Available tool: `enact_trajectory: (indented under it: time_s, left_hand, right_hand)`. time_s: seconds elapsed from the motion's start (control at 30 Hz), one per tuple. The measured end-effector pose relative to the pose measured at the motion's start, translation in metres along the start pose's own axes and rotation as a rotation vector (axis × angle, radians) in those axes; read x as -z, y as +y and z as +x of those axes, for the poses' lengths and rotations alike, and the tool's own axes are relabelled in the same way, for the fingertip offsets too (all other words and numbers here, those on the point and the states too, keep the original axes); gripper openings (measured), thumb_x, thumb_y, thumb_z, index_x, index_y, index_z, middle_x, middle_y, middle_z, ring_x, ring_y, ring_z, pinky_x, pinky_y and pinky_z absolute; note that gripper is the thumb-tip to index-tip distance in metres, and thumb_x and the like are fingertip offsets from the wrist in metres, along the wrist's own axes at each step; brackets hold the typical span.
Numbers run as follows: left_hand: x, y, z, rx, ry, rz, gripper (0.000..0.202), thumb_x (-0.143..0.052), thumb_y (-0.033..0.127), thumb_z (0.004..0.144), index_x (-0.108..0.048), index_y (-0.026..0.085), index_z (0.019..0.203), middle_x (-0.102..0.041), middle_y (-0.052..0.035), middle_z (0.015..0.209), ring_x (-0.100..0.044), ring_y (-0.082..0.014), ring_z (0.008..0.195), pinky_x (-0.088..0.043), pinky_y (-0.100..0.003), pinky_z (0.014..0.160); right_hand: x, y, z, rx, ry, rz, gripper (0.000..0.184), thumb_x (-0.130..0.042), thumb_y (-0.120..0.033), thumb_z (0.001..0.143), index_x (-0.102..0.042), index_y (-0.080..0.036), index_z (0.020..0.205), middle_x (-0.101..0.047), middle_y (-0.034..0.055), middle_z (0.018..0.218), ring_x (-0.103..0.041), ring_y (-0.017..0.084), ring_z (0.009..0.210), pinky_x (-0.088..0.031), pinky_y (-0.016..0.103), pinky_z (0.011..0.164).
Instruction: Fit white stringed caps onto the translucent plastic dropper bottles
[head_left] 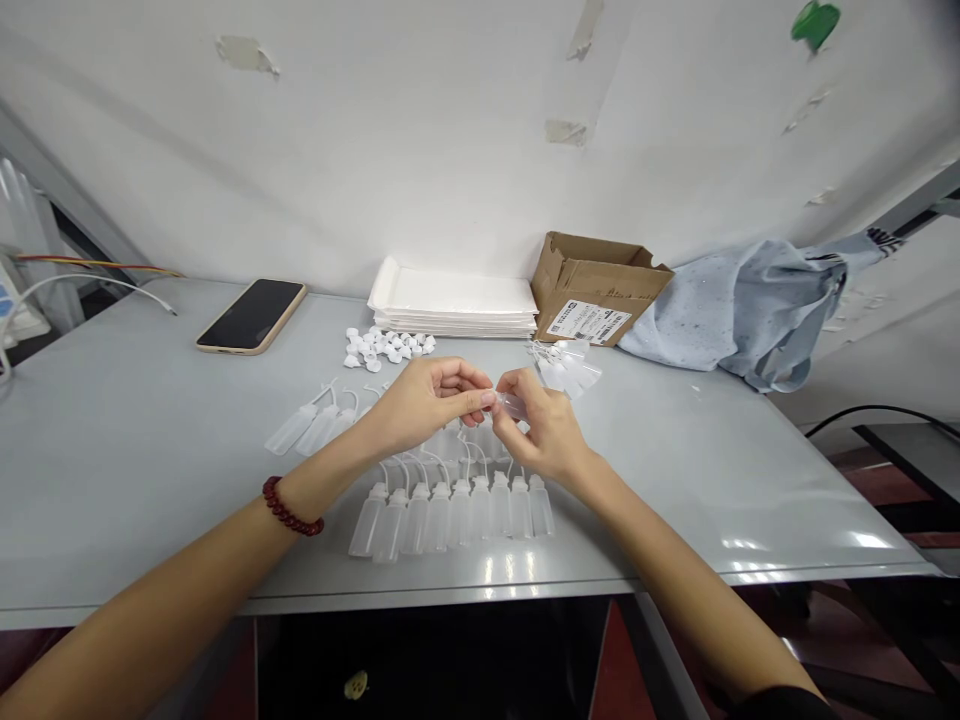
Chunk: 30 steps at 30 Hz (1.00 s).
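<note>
My right hand [546, 425] is closed around a small translucent plastic bottle [512, 404], tipped nearly level above the table. My left hand [435, 400] pinches thumb and fingers together at the bottle's neck end. What sits between those fingertips is mostly hidden. Below my hands, a row of similar bottles [440, 518] with thin white strap-like loops at their necks lies along the table's front. More bottles lie behind that row, partly covered by my hands. Beside my left wrist are several strapped bottles [315, 428]. A pile of small white caps [386, 345] lies beyond my left hand.
Several clear pieces with white ends [566, 368] lie before an open cardboard box [600, 290]. White padded envelopes [457, 297] are stacked against the wall. A phone [253, 316] lies back left, and a light blue cloth [727, 310] rests back right on the grey table [150, 480].
</note>
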<state>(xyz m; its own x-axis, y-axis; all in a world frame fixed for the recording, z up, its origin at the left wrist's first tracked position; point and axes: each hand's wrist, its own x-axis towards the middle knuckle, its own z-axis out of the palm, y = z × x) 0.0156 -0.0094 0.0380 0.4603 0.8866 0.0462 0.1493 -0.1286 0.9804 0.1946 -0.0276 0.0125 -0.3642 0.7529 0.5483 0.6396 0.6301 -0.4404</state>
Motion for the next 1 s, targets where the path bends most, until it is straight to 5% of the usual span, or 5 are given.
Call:
enact_trajectory:
  time_s: [0.3, 0.57, 0.83, 1.0]
  left_hand:
    - [0.0004, -0.0008, 0.0018, 0.066, -0.110, 0.011, 0.035, -0.056, 0.041, 0.086, -0.060, 0.014, 0.065, -0.058, 0.0003, 0.058, -0.056, -0.0093, 0.050, -0.047, -0.022, 0.051]
    - [0.0003, -0.0001, 0.0015, 0.071, -0.086, -0.075, 0.030, -0.058, 0.032, 0.083, -0.063, 0.013, 0.060, -0.057, 0.0003, 0.055, -0.053, -0.0091, 0.049, -0.043, -0.023, 0.050]
    - [0.0034, 0.0004, -0.0002, -0.073, -0.041, 0.108, 0.029, -0.057, 0.035, 0.083, -0.065, 0.016, 0.062, -0.058, 0.0005, 0.061, -0.053, -0.0112, 0.062, -0.043, -0.023, 0.059]
    - [0.0028, 0.0005, -0.0002, -0.048, -0.049, 0.132, 0.034, -0.052, 0.035, 0.086, -0.059, 0.016, 0.058, -0.055, 0.0013, 0.059, -0.050, -0.0104, 0.060, -0.041, -0.022, 0.059]
  right_hand:
    - [0.0004, -0.0001, 0.0019, 0.099, 0.034, -0.075, 0.008, -0.044, -0.022, 0.084, -0.040, -0.021, 0.091, -0.042, -0.0062, 0.055, -0.037, 0.010, 0.043, -0.030, 0.022, 0.045]
    - [0.0014, -0.0003, -0.0014, 0.127, -0.058, 0.015, 0.014, -0.042, -0.022, 0.090, -0.038, -0.019, 0.104, -0.040, -0.0075, 0.055, -0.037, 0.011, 0.043, -0.027, 0.022, 0.045]
    - [0.0052, -0.0043, -0.0021, -0.025, -0.155, 0.245, 0.013, -0.041, -0.026, 0.092, -0.034, -0.021, 0.103, -0.049, -0.0059, 0.063, -0.035, 0.009, 0.044, -0.029, 0.022, 0.047]
    - [0.0034, -0.0013, -0.0011, 0.020, -0.147, 0.188, 0.015, -0.040, -0.026, 0.093, -0.033, -0.020, 0.105, -0.053, -0.0037, 0.066, -0.040, 0.011, 0.048, -0.032, 0.022, 0.049]
